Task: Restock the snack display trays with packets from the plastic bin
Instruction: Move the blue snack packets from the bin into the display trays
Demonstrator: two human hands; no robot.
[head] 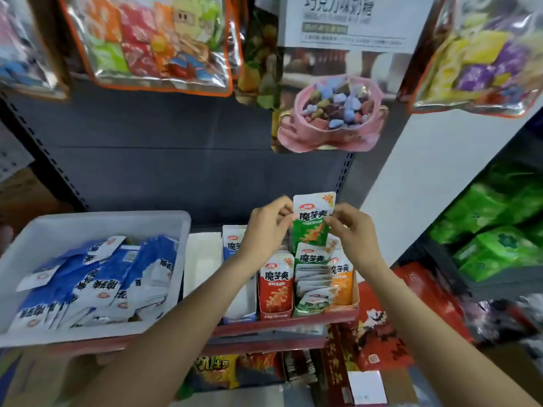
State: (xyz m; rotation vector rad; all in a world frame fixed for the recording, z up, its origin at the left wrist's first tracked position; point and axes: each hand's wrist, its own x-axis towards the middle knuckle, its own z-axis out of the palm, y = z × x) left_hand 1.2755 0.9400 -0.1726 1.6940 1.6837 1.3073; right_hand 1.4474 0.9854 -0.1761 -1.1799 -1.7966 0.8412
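While pinched, green packet [313,221] upright.

The raised packet [313,221] is white at the top and green below, with black characters and a small red logo. In the display trays [355,301] stand red, green and orange packets with white tops. The plastic bin [97,227] is translucent white and holds blue-and-white packets [97,280]. The shelf back panel [164,160] is dark grey.
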